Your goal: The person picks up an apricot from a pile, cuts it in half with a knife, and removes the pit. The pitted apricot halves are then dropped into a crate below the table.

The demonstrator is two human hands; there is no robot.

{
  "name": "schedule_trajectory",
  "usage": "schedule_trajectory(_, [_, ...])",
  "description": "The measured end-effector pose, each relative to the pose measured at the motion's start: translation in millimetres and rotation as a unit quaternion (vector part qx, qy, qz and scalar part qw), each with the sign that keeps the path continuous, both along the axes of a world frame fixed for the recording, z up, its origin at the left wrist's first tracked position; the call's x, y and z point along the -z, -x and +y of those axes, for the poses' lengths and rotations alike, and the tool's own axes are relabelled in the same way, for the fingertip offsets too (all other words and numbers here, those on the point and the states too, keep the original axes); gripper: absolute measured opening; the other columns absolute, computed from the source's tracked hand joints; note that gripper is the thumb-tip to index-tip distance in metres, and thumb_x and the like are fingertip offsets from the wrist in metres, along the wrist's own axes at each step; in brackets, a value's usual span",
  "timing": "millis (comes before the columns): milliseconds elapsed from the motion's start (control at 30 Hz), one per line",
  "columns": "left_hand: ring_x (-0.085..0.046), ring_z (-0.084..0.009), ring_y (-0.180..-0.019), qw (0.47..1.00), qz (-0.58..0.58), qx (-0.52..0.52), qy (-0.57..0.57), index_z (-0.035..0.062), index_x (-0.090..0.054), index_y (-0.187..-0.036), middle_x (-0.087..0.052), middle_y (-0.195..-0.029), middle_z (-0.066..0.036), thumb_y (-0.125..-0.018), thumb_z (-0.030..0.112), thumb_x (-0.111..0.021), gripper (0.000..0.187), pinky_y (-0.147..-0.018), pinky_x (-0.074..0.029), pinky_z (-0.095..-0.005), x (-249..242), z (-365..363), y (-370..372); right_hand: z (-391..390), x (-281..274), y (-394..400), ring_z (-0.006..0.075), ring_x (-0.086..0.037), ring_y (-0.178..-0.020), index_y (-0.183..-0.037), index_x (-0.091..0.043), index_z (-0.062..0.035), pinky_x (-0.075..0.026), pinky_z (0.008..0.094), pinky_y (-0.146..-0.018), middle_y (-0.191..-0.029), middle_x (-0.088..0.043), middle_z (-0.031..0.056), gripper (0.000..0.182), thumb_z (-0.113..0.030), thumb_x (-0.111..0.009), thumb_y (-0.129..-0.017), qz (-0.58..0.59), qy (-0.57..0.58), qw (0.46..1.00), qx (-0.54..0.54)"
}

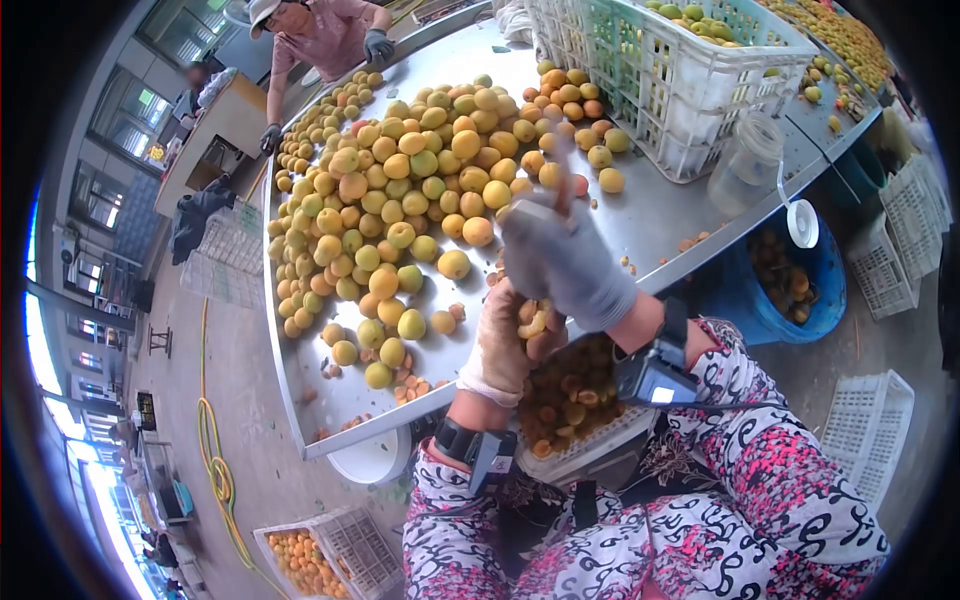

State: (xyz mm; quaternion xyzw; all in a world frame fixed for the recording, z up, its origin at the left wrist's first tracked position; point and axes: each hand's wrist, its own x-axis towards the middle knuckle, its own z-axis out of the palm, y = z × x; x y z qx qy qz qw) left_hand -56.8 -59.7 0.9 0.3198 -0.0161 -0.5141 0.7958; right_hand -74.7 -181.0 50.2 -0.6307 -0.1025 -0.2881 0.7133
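In a pale, stained glove, my left hand (503, 342) is closed around a cut apricot (533, 320), whose orange flesh shows between the fingers. My right hand (568, 262), gloved in grey, is just above and to the right of it. Its fingers are wrapped round a thin knife-like tool (564, 185) that points up and is smeared by motion. Whole yellow-green and orange apricots (400, 180) are heaped on the metal table (480, 60) beyond my hands. Below them, a crate (590, 440) contains many apricot halves.
A white crate (690, 105) of fruit and a clear plastic jar (745, 165) stand on the table's right. A blue bucket (835, 300) sits beside the raised table edge. Another person (325, 40) works at the far side. A crate of apricots (310, 560) is on the floor.
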Motion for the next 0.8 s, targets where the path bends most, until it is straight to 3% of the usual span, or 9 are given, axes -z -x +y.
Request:
schedule_trajectory(33, [-0.043, -0.0135, -0.038, 1.0, 0.0, 0.0, 0.0, 0.0056, -0.056, -0.083, -0.056, -0.062, -0.007, -0.093, 0.032, -0.045, 0.03, -0.038, -0.034, -0.0222, 5, 0, -3, 8, 6, -1, 0.0174, -0.054, -0.051, -0.077, -0.055, -0.007, -0.042, 0.0298, -0.047, -0.053, -0.049, 0.0041, 0.021, -0.023, -0.068, -0.084, -0.171, 0.265, 0.932, 0.178])
schedule_trajectory(167, [-0.047, -0.0147, -0.042, 0.997, 0.07, -0.043, 0.003, 0.0067, -0.056, -0.09, -0.058, -0.071, -0.008, -0.091, 0.029, -0.05, 0.023, -0.039, -0.037, -0.0239, 32, 0, -19, 33, 12, 7, 0.0282, -0.058, -0.055, -0.073, -0.056, -0.0079, -0.045, 0.0344, -0.052, -0.059, -0.055, 0.0108, 0.029, -0.029, -0.076, -0.075, -0.086, 0.341, 0.936, 0.015])
schedule_trajectory(300, [-0.051, -0.016, -0.045, 0.986, 0.136, -0.093, 0.006, 0.0077, -0.056, -0.098, -0.06, -0.08, -0.009, -0.089, 0.026, -0.055, 0.02, -0.04, -0.041, -0.0257, 46, 3, -34, 12, 13, -6, 0.0138, -0.054, -0.053, -0.08, -0.057, -0.008, -0.043, 0.0301, -0.051, -0.058, -0.052, 0.0017, 0.023, -0.027, -0.069, -0.084, 0.017, -0.052, 0.996, 0.072])
schedule_trajectory(367, [-0.046, -0.0169, -0.045, 0.998, 0.032, -0.044, -0.014, 0.01, -0.055, -0.1, -0.059, -0.077, -0.006, -0.087, 0.036, -0.058, 0.029, -0.039, -0.034, -0.0246, 29, -1, -36, -18, -18, 4, 0.0038, -0.052, -0.063, -0.076, -0.054, -0.0076, -0.042, 0.0214, -0.053, -0.07, -0.055, -0.0069, 0.023, -0.024, -0.066, -0.087, 0.112, -0.26, 0.956, -0.074])
schedule_trajectory(467, [-0.048, -0.0134, -0.045, 0.993, 0.013, -0.113, -0.045, 0.004, -0.056, -0.094, -0.058, -0.078, -0.005, -0.089, 0.027, -0.055, 0.024, -0.037, -0.031, -0.0228, 15, 2, -36, -18, -4, -9, 0.0077, -0.056, -0.062, -0.077, -0.055, -0.0072, -0.045, 0.0225, -0.055, -0.069, -0.059, -0.0015, 0.026, -0.027, -0.069, -0.083, 0.115, -0.11, 0.987, 0.028])
schedule_trajectory(567, [-0.056, -0.0132, -0.06, 0.974, -0.137, -0.167, -0.07, 0.0004, -0.053, -0.1, -0.058, -0.082, -0.005, -0.09, 0.025, -0.054, 0.027, -0.047, -0.043, -0.0245, 4, 3, -31, -6, 18, -5, 0.0226, -0.061, -0.064, -0.087, -0.06, -0.0086, -0.049, 0.0308, -0.063, -0.071, -0.059, 0.0098, 0.031, -0.036, -0.07, -0.076, 0.241, 0.315, 0.918, -0.001])
schedule_trajectory(633, [-0.058, -0.0135, -0.076, 0.974, -0.031, -0.224, -0.003, 0.0017, -0.053, -0.105, -0.059, -0.088, -0.005, -0.092, 0.022, -0.052, 0.024, -0.067, -0.049, -0.0253, 19, 5, -37, 4, 25, -1, 0.0088, -0.05, -0.062, -0.086, -0.059, -0.0095, -0.045, 0.0256, -0.06, -0.066, -0.051, 0.0008, 0.027, -0.034, -0.068, -0.082, 0.243, 0.406, 0.881, -0.006])
schedule_trajectory(700, [-0.058, -0.0148, -0.082, 0.974, 0.005, -0.226, -0.018, 0.0041, -0.053, -0.106, -0.06, -0.092, -0.005, -0.094, 0.019, -0.05, 0.019, -0.082, -0.048, -0.0247, 8, 8, -33, 3, 36, -4, 0.0081, -0.05, -0.059, -0.086, -0.059, -0.0095, -0.043, 0.0248, -0.056, -0.064, -0.05, -0.0005, 0.024, -0.032, -0.066, -0.084, 0.235, 0.325, 0.914, -0.056])
schedule_trajectory(800, [-0.057, -0.0172, -0.07, 0.979, -0.042, -0.201, -0.017, 0.0049, -0.054, -0.107, -0.061, -0.091, -0.01, -0.092, 0.028, -0.055, 0.027, -0.062, -0.048, -0.0269, 15, 21, -40, -7, 16, 0, 0.006, -0.046, -0.053, -0.085, -0.059, -0.0096, -0.038, 0.0226, -0.049, -0.062, -0.047, -0.0033, 0.019, -0.028, -0.064, -0.086, 0.272, 0.062, 0.95, -0.142])
